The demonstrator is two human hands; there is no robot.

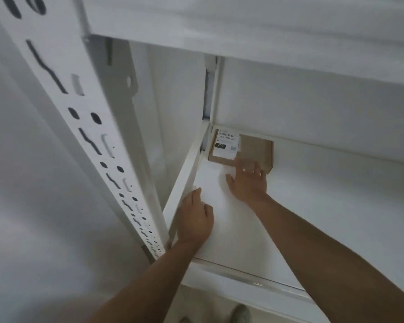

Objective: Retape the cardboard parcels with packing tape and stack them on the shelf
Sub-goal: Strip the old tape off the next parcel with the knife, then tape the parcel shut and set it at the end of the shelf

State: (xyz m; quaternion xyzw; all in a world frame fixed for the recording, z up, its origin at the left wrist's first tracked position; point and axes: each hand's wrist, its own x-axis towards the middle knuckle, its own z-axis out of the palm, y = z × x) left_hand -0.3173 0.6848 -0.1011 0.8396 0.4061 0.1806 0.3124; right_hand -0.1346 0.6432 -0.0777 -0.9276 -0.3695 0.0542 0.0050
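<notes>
Parcel (254,150), labelled cardboard, sits in the back-left corner of the shelf (324,206), where your right hand (247,183) presses spread fingers to seat it while your left hand (196,217), fingers loosely curled, steadies you.

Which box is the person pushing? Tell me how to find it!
Look at the white shelf and follow it to its back left corner. There lies a flat brown cardboard parcel, touched by the right hand. It has a white label reading 060.

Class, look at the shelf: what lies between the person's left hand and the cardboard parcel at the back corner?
Nothing: the head view shows only bare white shelf board between the left hand and the cardboard parcel.
</notes>
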